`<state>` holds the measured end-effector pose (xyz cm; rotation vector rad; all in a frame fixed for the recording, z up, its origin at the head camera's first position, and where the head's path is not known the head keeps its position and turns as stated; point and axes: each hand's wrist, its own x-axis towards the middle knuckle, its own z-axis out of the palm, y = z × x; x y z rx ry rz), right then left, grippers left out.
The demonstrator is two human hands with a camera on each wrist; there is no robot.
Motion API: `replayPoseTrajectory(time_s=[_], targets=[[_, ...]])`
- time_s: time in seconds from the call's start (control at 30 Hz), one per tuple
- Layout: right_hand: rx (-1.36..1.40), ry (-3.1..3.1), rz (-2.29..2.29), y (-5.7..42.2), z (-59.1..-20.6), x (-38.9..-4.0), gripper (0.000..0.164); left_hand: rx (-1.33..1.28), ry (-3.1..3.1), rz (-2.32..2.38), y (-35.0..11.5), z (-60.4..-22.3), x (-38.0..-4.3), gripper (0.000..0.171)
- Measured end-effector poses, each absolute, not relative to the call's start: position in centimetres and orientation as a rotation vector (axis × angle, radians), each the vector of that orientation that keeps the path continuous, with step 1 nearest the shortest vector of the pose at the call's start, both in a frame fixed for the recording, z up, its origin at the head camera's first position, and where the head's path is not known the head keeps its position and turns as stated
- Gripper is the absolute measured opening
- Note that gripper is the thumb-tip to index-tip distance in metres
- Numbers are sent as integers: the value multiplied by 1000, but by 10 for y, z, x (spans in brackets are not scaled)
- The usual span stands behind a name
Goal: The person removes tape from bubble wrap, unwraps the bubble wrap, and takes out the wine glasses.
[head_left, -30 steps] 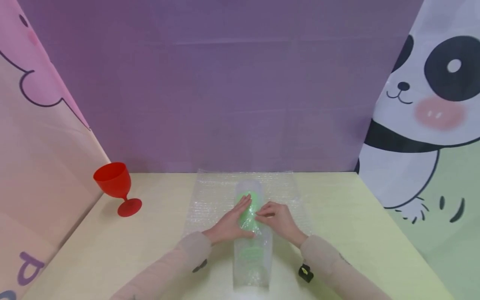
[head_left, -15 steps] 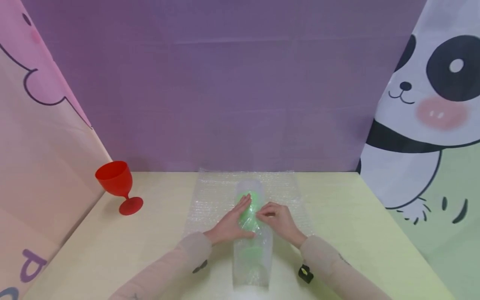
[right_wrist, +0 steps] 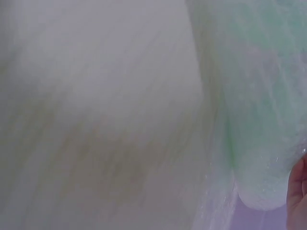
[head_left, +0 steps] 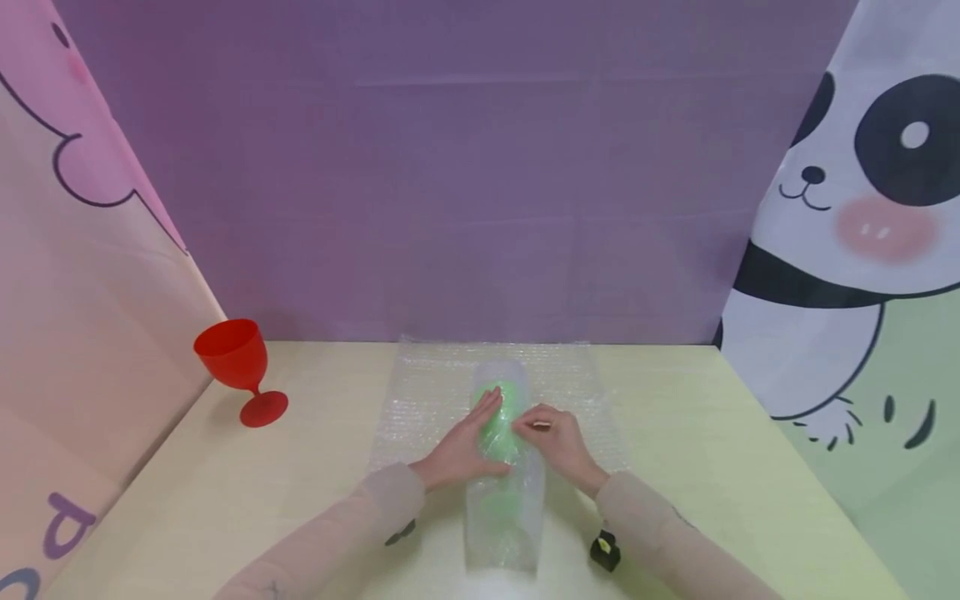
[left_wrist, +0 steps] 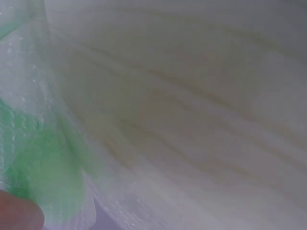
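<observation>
A roll of bubble wrap lies lengthwise in front of me. Inside it shows a green goblet-like shape, blurred by the plastic, with a wide part at the far end and a smaller green patch nearer me. My left hand rests across the roll, fingers stretched forward and thumb spread toward me. From the right, my right hand pinches the wrap between thumb and fingertips, close to the left fingers. In the right wrist view only part of the right hand appears beside the wrapped green shape.
A flat sheet of bubble wrap spreads beneath and behind the roll toward the table's back edge. A red goblet stands at the left on the pale table. A purple backdrop and printed side panels enclose the table.
Both hands stay nearly still on the roll. The whole head view shifts slightly, so the red goblet sits a little farther right and higher in it.
</observation>
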<state>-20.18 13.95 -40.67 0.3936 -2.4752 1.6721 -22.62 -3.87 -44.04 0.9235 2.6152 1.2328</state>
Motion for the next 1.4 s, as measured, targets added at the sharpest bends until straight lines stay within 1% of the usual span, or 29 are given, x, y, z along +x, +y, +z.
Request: replayPoseTrajectory(time_s=[0.27,0.57,1.0,1.4], targets=[[280,-2433,1770,141,-414,-204,10,917,2608,1260,-36,-440,-225,105],[239,-2400,1820,148,-440,-218,11,894,2629,1245,-34,-442,-224,107],[107,-2418,1877,151,-441,-217,11,896,2640,1250,-32,-442,-221,107],[66,-2420,1941,154,-438,-218,18,880,2656,1237,-29,-442,-223,109]])
